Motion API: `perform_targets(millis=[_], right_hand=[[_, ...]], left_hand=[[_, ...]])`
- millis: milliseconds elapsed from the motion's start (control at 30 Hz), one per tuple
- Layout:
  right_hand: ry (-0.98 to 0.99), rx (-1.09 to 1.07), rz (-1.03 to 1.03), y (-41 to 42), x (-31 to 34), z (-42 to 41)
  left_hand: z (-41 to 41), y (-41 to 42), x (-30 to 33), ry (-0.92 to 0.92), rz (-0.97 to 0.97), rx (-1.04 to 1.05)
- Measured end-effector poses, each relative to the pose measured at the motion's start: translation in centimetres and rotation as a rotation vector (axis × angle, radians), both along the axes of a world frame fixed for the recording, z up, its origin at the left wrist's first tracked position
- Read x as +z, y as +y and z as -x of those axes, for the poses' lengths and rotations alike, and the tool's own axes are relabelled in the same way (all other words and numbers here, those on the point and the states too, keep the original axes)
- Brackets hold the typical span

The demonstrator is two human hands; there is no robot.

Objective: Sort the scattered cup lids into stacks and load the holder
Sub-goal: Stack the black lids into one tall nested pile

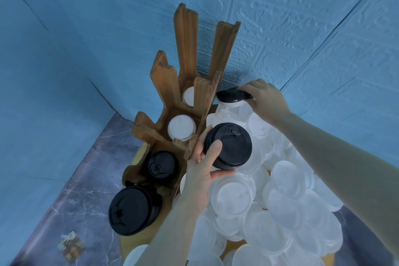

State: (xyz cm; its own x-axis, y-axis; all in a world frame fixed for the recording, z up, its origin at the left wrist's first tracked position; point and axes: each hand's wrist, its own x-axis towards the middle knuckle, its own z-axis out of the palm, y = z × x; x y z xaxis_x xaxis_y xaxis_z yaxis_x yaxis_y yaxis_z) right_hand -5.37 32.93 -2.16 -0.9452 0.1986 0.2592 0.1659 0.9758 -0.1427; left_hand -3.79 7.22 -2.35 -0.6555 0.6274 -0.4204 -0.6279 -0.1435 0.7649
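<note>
My left hand grips a short stack of black lids just right of the wooden holder. At the far end of the heap, against the wall, my right hand pinches a single black lid. The holder's slots contain two stacks of white lids at the back and two stacks of black lids at the front, the nearest black stack being the largest in view. A big heap of translucent white lids fills the right side under both arms.
Blue textured walls meet in a corner behind the holder. The grey marbled tabletop shows at left, with a small printed card lying near the front left. A yellowish board lies under the holder and heap.
</note>
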Motion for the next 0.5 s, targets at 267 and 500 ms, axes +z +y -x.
perform_targets(millis=[267,500], right_hand=[[0.337,-0.334,0.824,-5.5,3.2,-5.9],[0.25,-0.084,0.796,-11.0,4.6,-12.0]], left_hand=[[-0.7,0.4,0.7,0.016,0.0,0.045],[-1.6,0.9,1.0,0.011,-0.031,0.073]])
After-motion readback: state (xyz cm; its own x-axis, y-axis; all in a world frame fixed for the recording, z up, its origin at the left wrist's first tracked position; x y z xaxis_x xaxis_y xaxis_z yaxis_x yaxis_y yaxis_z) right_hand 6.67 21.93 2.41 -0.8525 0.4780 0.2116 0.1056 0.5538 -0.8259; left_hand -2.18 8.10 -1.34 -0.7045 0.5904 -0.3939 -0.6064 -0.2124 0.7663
